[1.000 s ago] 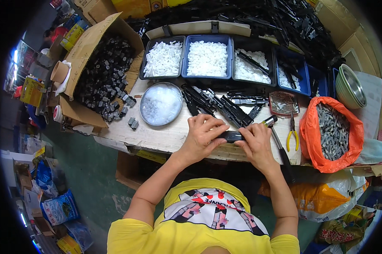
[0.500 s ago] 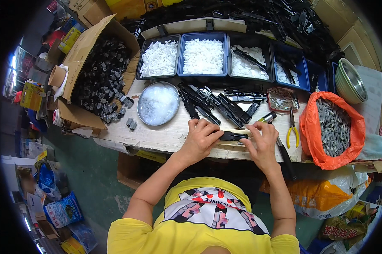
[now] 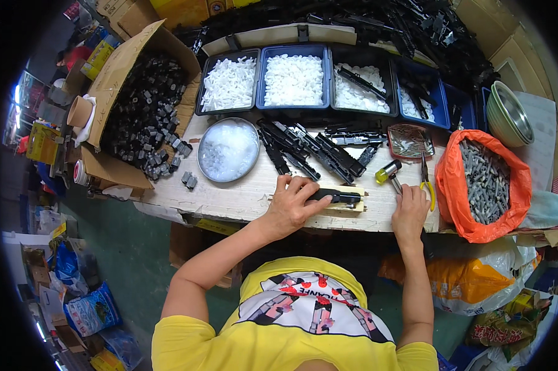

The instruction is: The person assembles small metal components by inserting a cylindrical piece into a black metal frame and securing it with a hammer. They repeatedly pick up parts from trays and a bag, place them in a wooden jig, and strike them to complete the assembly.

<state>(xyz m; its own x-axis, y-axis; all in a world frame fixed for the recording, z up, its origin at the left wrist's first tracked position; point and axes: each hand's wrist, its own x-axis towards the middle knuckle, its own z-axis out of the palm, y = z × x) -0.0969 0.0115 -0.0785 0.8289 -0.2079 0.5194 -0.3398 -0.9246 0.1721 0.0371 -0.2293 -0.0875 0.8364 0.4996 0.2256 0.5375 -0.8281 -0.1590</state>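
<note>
My left hand (image 3: 296,203) is closed on a long black plastic part (image 3: 342,196), holding it down on a pale yellowish block (image 3: 357,206) near the table's front edge. The covered end of the part is hidden under my fingers. My right hand (image 3: 410,210) has its fingers wrapped round the shaft of a small hammer (image 3: 387,172) with a yellow-green and black head. The hammer's handle is mostly covered by the hand. Just beyond my hands lie several similar black plastic parts (image 3: 313,151) in a loose pile.
Behind stand bins of white plastic pieces (image 3: 293,80). A round dish (image 3: 228,149) and a carton of dark blocks (image 3: 146,117) are at left. Yellow-handled pliers (image 3: 427,191), a clear box of small pins (image 3: 410,142) and an orange bag of grey pieces (image 3: 449,185) are at right.
My right hand has left the black plastic part, moved right and taken hold of the hammer, whose head has shifted slightly. My left hand remains on the part.
</note>
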